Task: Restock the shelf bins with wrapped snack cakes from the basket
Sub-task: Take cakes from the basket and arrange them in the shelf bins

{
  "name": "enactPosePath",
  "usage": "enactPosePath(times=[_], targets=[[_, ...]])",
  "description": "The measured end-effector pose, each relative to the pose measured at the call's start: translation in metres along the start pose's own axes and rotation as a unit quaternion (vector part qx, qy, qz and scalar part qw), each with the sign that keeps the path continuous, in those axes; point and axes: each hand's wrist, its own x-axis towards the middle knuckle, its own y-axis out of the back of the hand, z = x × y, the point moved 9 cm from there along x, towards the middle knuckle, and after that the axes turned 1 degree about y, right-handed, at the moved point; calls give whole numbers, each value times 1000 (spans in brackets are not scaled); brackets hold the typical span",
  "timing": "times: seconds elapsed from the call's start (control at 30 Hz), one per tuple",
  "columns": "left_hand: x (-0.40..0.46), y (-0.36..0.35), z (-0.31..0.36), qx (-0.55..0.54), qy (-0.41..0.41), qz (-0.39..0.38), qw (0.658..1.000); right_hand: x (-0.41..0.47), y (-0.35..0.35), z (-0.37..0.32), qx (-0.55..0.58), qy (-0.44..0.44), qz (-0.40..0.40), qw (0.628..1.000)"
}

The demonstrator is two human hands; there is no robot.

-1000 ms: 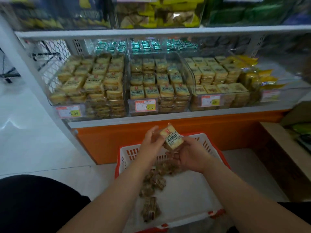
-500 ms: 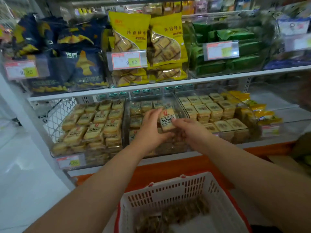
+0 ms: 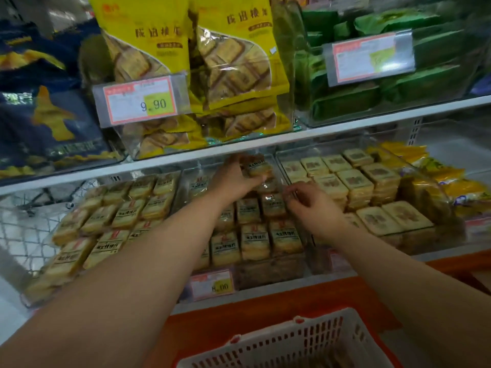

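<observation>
At the back of the middle bin, just under the edge of the shelf above, I've got the left hand wrapped around one wrapped snack cake, fingers curled over its top and thumb underneath. The cake's long axis runs roughly left to right across the bin, tilted up a bit, so it isn't lying flat on the row yet. Below it and toward the bin's front, the cakes are stacked tight, so my guess is it has to settle into the back row right under the fingers. The right hand hovers near the bin's right wall, fingers loosely curled, and I can't see anything in them. Left is clearly the closer hand for the drop. The basket sits well in front of the bin, below the shelf.
</observation>
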Motion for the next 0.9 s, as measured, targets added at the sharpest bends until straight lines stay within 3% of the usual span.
enactPosePath(times=[0.17,0.53,0.73,0.9], targets=[[27,-35,-11,-41,9,-45,998,4,-1,3,-9,20,11,1000],[31,-49,-20,131,-63,-48,988,0,4,-5,-65,47,42,996],[24,-58,-25,245,-81,-112,960,-1,4,-7,-79,49,47,995],[21,-48,-25,220,-79,-81,969,-1,3,-7,-82,59,51,994]])
